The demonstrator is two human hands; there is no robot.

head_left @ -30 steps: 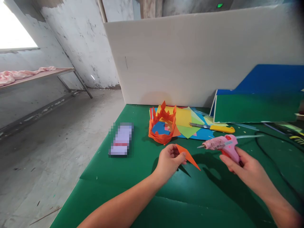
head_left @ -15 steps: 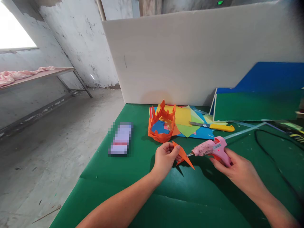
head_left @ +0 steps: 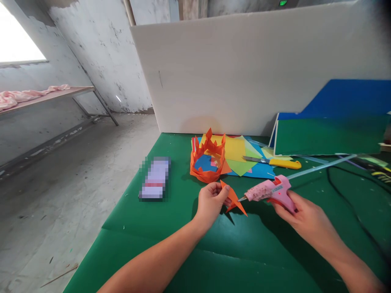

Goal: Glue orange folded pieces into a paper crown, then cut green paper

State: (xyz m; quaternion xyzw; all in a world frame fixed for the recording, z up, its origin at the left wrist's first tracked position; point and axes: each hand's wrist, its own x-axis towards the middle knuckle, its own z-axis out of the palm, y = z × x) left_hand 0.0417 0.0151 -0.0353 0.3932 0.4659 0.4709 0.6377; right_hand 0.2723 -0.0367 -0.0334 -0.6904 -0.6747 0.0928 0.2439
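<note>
My left hand [head_left: 211, 203] pinches a folded orange paper piece [head_left: 233, 198] between thumb and fingers, just above the green tabletop. My right hand [head_left: 297, 211] is wrapped round the handle of a pink hot glue gun [head_left: 269, 191], with a clear glue stick [head_left: 322, 167] poking out of its back. The gun's metal tip is at the right edge of the folded paper; whether it touches, I cannot tell. Behind my left hand stands an orange folded-paper crown [head_left: 209, 177] with pointed tips.
Sheets of coloured paper [head_left: 235, 148] lie behind the crown, with a yellow-handled knife [head_left: 284, 163] across them. A blurred-out phone [head_left: 155, 179] lies on the left. A black cord [head_left: 348, 205] curves along the right. Blue and green boards [head_left: 330, 136] lean against a white panel [head_left: 244, 73].
The glue gun's back end has swung slightly, its glue stick now reaching further right. The tip and the folded paper have shifted a little to the left together.
</note>
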